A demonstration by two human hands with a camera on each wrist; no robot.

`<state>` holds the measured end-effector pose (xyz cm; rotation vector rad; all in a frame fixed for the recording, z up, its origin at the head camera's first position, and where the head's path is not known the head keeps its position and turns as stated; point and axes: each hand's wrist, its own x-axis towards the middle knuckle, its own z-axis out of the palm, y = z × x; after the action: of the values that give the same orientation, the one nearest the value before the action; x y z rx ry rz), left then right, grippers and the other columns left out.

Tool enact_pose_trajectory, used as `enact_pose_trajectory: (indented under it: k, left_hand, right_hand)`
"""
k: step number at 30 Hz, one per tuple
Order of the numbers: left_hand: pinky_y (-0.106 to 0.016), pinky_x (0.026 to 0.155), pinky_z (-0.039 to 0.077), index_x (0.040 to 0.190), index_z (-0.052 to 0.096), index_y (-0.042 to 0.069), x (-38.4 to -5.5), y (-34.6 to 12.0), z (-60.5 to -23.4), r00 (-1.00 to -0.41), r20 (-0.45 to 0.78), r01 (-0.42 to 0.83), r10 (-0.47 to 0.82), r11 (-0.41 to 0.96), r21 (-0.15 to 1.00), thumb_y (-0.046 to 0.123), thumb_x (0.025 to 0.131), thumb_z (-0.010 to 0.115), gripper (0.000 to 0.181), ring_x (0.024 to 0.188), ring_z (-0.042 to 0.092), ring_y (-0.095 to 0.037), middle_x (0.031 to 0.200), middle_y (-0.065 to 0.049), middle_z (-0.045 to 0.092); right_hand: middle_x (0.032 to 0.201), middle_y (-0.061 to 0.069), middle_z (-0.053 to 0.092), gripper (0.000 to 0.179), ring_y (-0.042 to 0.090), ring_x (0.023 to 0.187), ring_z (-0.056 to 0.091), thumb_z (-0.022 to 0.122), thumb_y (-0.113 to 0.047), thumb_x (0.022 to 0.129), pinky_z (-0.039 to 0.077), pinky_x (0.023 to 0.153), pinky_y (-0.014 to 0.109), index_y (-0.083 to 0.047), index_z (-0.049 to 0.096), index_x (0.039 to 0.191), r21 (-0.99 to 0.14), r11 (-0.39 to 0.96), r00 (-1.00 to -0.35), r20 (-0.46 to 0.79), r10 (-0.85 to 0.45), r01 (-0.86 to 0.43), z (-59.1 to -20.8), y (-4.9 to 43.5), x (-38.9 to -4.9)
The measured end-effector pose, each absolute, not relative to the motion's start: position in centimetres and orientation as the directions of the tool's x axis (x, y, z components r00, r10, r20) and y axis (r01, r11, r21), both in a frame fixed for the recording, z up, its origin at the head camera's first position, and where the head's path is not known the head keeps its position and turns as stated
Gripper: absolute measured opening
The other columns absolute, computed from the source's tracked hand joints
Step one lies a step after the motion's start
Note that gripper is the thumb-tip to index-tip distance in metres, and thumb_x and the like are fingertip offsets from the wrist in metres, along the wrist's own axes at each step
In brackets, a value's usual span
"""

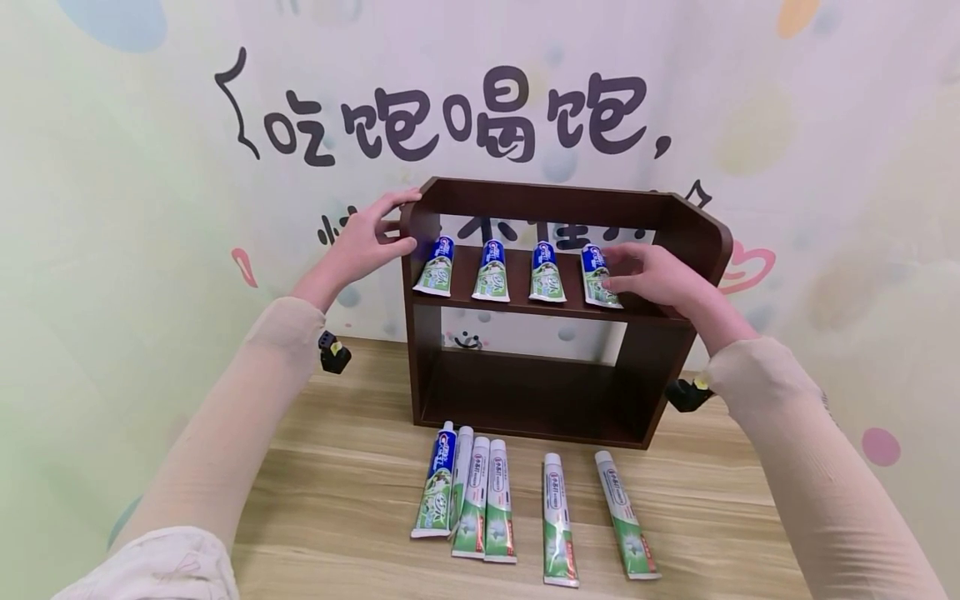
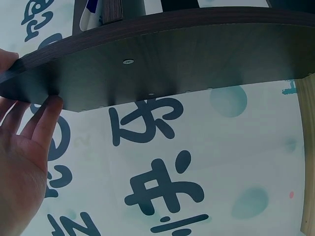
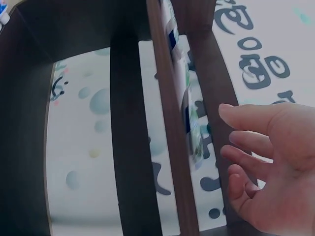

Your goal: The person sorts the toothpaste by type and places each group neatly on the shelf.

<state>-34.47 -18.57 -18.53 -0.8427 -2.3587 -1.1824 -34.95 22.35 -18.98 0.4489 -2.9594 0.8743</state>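
A dark brown two-tier shelf [image 1: 525, 312] stands on the wooden table. Along its upper board lean several blue-and-green toothpaste tubes, including a left one [image 1: 436, 267], a second [image 1: 491, 271], a third [image 1: 547, 272] and the rightmost tube [image 1: 597, 275]. My left hand [image 1: 367, 240] holds the upper corner of the left side panel [image 2: 162, 64], with fingertips against its outer face in the left wrist view. My right hand [image 1: 660, 273] is beside the rightmost tube with fingers loosely bent. In the right wrist view, a gap shows between that hand [image 3: 275, 162] and the tubes.
In front of the shelf lie a blue-and-green toothpaste tube [image 1: 437, 487] and several white-and-green ones, the two rightmost being a tube [image 1: 558, 517] and a slanted tube [image 1: 628, 517]. Behind the shelf hangs a printed backdrop [image 1: 465, 50] with large dark characters.
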Motion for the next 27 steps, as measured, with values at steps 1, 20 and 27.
enact_pose_trajectory:
  k: [1,20,27]
  left_hand:
    - [-0.05,0.102,0.052,0.146,0.043,0.006,-34.4,-18.6,-18.5,-0.754,0.56,0.655,0.345,0.47,0.592,0.001,0.092,0.061,0.057,0.127,0.056,-0.045,0.16,-0.013,0.036]
    - [-0.048,0.101,0.053,0.148,0.043,0.012,-37.7,-19.6,-20.0,-0.744,0.578,0.664,0.334,0.467,0.584,0.006,0.092,0.063,0.06,0.125,0.059,-0.042,0.159,-0.003,0.037]
    - [-0.047,0.101,0.053,0.147,0.043,0.012,-36.5,-19.3,-19.5,-0.747,0.571,0.661,0.341,0.474,0.581,0.005,0.093,0.062,0.058,0.125,0.059,-0.041,0.159,-0.006,0.037]
  right_hand:
    - [0.149,0.018,0.045,0.065,0.038,0.13,0.047,0.065,-0.029,0.093,0.04,0.112,0.059,-0.016,0.039,0.152,-0.531,0.798,-0.957,0.114,-0.266,-0.285,-18.9,22.3,-34.8]
    - [0.15,0.009,0.047,0.063,0.028,0.112,0.047,0.067,-0.033,0.093,0.05,0.073,0.03,-0.026,0.041,0.15,-0.534,0.749,-0.915,0.314,-0.254,-0.392,-18.4,19.2,-30.8]
    - [0.148,0.006,0.049,0.061,0.026,0.112,0.049,0.068,-0.034,0.092,0.051,0.077,0.029,-0.026,0.044,0.148,-0.521,0.73,-0.888,0.368,-0.276,-0.443,-19.0,17.8,-29.7]
